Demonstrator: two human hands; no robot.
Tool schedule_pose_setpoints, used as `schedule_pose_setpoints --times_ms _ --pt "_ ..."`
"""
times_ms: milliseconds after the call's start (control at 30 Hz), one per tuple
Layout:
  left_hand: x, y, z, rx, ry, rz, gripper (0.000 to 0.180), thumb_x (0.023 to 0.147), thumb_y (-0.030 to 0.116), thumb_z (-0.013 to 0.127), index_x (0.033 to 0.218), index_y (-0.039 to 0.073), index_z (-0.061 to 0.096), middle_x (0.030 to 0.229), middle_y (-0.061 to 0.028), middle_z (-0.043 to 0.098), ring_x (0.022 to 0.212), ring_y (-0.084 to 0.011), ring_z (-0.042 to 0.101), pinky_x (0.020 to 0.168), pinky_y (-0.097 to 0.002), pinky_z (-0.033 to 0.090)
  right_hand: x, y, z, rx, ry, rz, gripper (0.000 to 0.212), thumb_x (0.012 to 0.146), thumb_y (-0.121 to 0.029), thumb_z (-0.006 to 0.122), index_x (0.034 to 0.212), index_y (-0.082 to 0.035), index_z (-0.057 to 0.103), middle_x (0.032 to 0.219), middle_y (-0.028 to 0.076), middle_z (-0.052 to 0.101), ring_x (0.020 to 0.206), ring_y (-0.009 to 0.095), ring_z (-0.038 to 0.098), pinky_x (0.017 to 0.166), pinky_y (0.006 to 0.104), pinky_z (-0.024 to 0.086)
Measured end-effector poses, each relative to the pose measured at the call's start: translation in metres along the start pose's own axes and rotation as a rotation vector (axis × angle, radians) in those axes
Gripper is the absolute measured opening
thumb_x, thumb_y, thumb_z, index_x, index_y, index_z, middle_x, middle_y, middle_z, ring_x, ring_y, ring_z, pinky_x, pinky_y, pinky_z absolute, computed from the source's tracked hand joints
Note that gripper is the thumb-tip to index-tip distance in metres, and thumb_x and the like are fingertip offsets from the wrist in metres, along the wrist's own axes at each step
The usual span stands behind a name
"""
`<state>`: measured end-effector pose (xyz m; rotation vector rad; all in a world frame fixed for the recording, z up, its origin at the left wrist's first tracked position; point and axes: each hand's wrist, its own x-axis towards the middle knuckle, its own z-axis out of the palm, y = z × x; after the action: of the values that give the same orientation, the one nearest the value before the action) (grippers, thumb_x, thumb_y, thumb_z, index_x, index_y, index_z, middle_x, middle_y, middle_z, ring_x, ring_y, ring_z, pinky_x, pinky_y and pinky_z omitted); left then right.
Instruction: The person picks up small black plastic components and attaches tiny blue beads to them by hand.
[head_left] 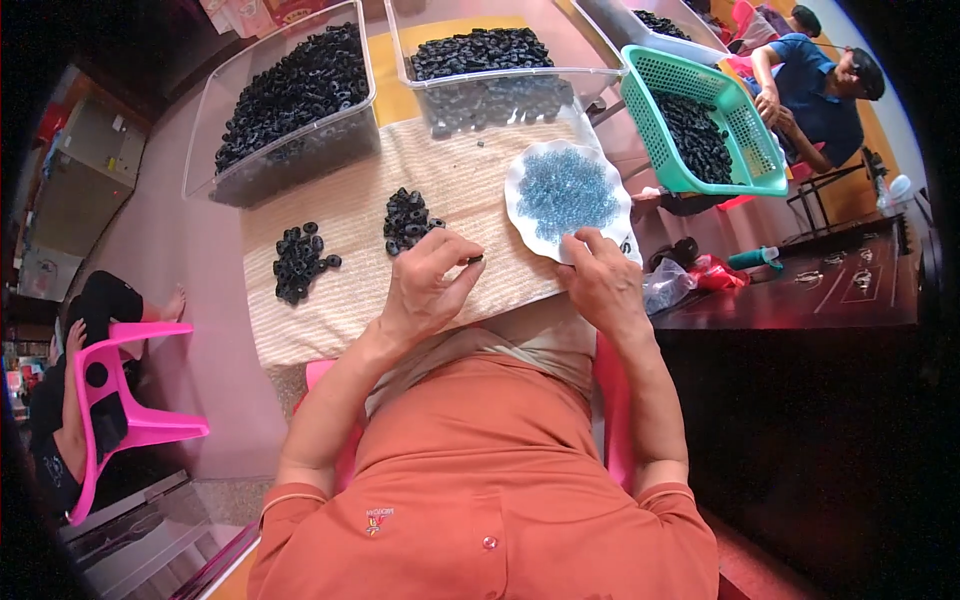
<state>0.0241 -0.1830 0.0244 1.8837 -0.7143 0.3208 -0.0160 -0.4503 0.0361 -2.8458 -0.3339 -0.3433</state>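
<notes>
My left hand (428,285) pinches a small black ring-like part (475,260) between thumb and forefinger, just above the cloth. At the near rim of a white scalloped plate (517,212), the fingertips of my right hand (604,285) are drawn together; whatever they may hold is too small to make out. Many tiny clear blue beads (566,190) fill the plate. Beside my left hand lies a small heap of black parts (405,218). Farther left, a second heap of black parts (297,264) rests on the striped cloth (350,215).
Two clear plastic bins (375,85) (600,72) full of black parts stand at the back. Right of them is a green basket (755,130) with more parts. A co-worker (815,95) sits far right; another person sits by a pink chair (150,425). A dark cabinet (790,300) flanks my right.
</notes>
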Motion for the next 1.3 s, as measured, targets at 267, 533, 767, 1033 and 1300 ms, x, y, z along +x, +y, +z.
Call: schedule_pose_setpoints --times_ms 267,533,767,1033,1300 --pt "-0.004 0.002 0.005 -0.059 -0.024 -0.053 0.016 0.085 -0.003 0.077 0.100 -0.002 0.073 0.091 -0.0135 0.070 0.080 -0.0236 0.071 0.069 -0.0319 0.057 0.001 0.008 0.005 0.033 0.018 -0.073 0.028 0.078 -0.012 0.082 0.104 -0.009 0.070 0.107 0.006 0.067 0.092 0.029 0.070 0.075 0.0420 0.058" --pt "-0.010 -0.002 0.008 -0.108 -0.022 -0.076 0.016 0.084 -0.001 0.077 0.099 -0.002 0.073 0.091 -0.0132 0.070 0.081 -0.0235 0.070 0.070 -0.0324 0.056 0.007 0.009 0.000 0.252 0.100 -0.064 0.014 0.092 -0.017 0.073 0.101 -0.007 0.069 0.105 0.010 0.068 0.080 0.034 0.072 0.069 0.0443 0.057" --pt "-0.012 0.001 0.011 -0.113 -0.017 -0.094 0.015 0.084 -0.001 0.077 0.099 -0.002 0.073 0.091 -0.0133 0.070 0.080 -0.0230 0.070 0.069 -0.0322 0.056 0.022 0.006 -0.003 0.144 0.018 0.004 0.018 0.095 -0.018 0.070 0.108 -0.005 0.069 0.105 0.014 0.069 0.083 0.037 0.072 0.071 0.0476 0.058" --pt "-0.019 -0.004 0.017 -0.176 -0.030 -0.150 0.015 0.084 0.001 0.077 0.098 -0.002 0.073 0.091 -0.0125 0.070 0.077 -0.0199 0.070 0.062 -0.0297 0.056 0.032 0.007 -0.003 0.070 -0.105 0.052 0.017 0.091 -0.016 0.069 0.105 -0.007 0.072 0.096 0.014 0.070 0.086 0.038 0.070 0.077 0.0478 0.055" --pt "-0.022 -0.002 0.015 -0.231 -0.032 -0.244 0.014 0.086 0.003 0.077 0.099 -0.002 0.074 0.091 -0.0108 0.069 0.075 -0.0169 0.069 0.063 -0.0284 0.056 0.034 0.011 0.005 0.106 -0.073 0.055 0.018 0.084 -0.010 0.069 0.100 -0.005 0.070 0.092 0.016 0.073 0.086 0.037 0.072 0.077 0.0468 0.056"
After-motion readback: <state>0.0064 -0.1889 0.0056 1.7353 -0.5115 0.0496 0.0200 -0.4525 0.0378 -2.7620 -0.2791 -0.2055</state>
